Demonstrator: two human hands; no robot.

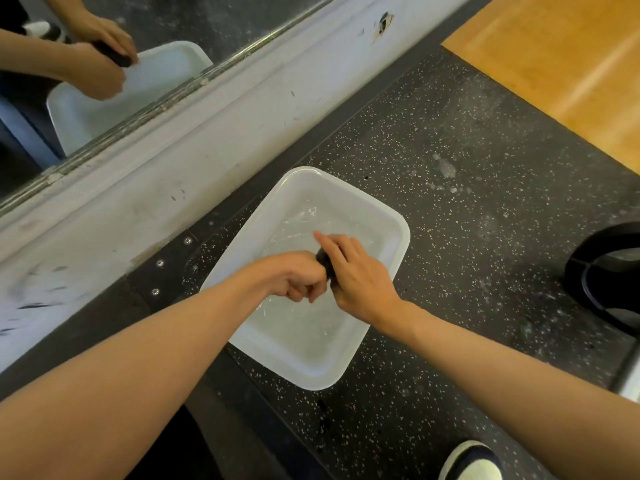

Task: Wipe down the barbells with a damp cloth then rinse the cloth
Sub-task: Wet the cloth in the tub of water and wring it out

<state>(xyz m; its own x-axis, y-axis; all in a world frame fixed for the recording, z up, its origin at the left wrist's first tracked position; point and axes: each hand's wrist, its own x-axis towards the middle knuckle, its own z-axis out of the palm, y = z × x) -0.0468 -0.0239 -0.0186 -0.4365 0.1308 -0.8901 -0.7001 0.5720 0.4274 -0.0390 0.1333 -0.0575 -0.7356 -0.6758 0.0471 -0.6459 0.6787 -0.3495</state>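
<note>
Cloth [325,263]: dark, bunched into a small wad, held above the tub [360,195] between both hands, mostly hidden by fingers. Left hand [298,277] comes in from the left, fingers curled tight round the near end of the cloth, knuckles up. Right hand [356,275] comes in from the right, wrapped round the far end, thumb and most fingers closed on it, index finger sticking out straight toward the tub's far wall. The hands touch each other at the cloth. Can't tell if the cloth is twisted; too little of it shows. Tub is white, rectangular, with rounded corners, and holds shallow clear water [304,334] with ripples and glints under the hands. It sits on the dark speckled floor [450,237], skewed to the wall, its far corner near the base of the white wall strip [173,161]. The strip is scuffed, with a chipped hole near the top right. Above it, a mirror [138,46] reflects the hands, cloth and tub. Three screws [160,263] sit in a dark plate left of the tub. Pale wet patches [446,168] lie on the floor beyond the tub. Wood flooring [571,64] is at top right. A dark round object [606,278] is cut by the right edge; can't identify it. A shoe [471,462] with a light toe is at bottom right.
</note>
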